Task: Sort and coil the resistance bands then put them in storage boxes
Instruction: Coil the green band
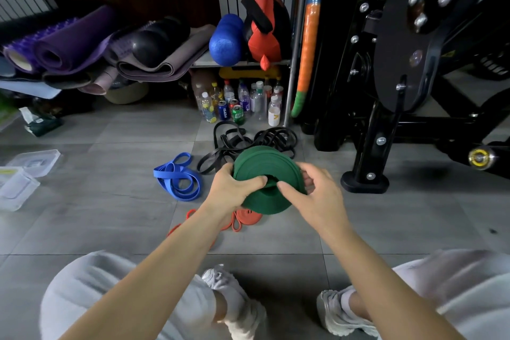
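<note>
We hold the green band (pixel 265 171) between both hands, above the floor (pixel 110 201) in front of our knees. It is wound into a wide flat coil with a small hole in the middle. Our left hand (pixel 231 188) grips the coil's left side, fingers curled over the rim and thumb pressed toward the hole. Our right hand (pixel 311 190) clasps the right side, thumb reaching to the hole and the other fingers curled behind the rim.

The blue band (pixel 176 179) lies loosely looped on the floor just left of our hands. The black bands (pixel 248 143) sit in a tangled heap beyond the coil. The orange band (pixel 242 217) lies under our hands and left forearm, partly hidden.

Two clear boxes (pixel 16 188) rest on the floor at the far left, well apart from the bands. Bottles (pixel 240 102) and cans stand under a shelf behind the black bands. Rolled mats (pixel 69 47) are piled at upper left, and a black machine (pixel 386 91) stands at right.
</note>
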### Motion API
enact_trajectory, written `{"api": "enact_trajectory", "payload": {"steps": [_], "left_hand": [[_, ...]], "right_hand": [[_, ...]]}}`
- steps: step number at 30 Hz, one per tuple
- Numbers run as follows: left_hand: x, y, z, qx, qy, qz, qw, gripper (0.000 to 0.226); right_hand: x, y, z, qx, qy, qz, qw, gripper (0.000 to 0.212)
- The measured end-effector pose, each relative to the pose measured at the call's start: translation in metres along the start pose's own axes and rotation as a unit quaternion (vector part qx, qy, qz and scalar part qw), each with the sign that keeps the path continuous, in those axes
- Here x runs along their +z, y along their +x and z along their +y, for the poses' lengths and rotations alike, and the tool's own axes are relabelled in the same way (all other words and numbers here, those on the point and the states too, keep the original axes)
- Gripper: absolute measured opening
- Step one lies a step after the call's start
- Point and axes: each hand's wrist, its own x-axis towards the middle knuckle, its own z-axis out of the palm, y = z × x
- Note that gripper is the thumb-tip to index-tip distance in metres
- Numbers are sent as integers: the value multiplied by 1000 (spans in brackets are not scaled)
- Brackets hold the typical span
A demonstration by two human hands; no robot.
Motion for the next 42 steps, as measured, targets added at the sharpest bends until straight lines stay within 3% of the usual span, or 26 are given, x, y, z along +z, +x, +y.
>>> {"api": "enact_trajectory", "payload": {"steps": [9, 11, 16, 19, 22, 28, 31, 35, 39, 42], "left_hand": [[20, 57, -18, -12, 73, -21, 997, 39], [25, 87, -11, -27, 98, -34, 994, 39], [47, 164, -4, -14, 163, -13, 986, 67], [52, 210, -19, -37, 225, -95, 969, 67], [45, 249, -43, -95, 302, -200, 927, 58], [47, 276, -155, -186, 305, -247, 901, 24], [56, 273, -215, -236, 281, -273, 889, 9], [68, 272, -281, -262, 263, -253, 893, 25], [71, 266, -321, -344, 217, -181, 895, 8], [67, 261, -340, -373, 193, -142, 896, 14]], "right_hand": [[7, 68, 18, -29, -253, -60, 965, 48], [8, 103, 22, -40, -280, -86, 955, 46], [19, 193, 48, 3, -296, -143, 944, 46], [34, 229, 81, 21, -312, -162, 936, 46], [51, 248, 130, 57, -329, -210, 919, 45], [115, 231, 249, 177, -316, -305, 881, 42], [150, 220, 293, 168, -362, -343, 851, 44], [190, 213, 333, 134, -396, -400, 815, 43], [229, 201, 354, 90, -409, -444, 792, 45], [250, 190, 362, 70, -415, -463, 780, 47]]}}
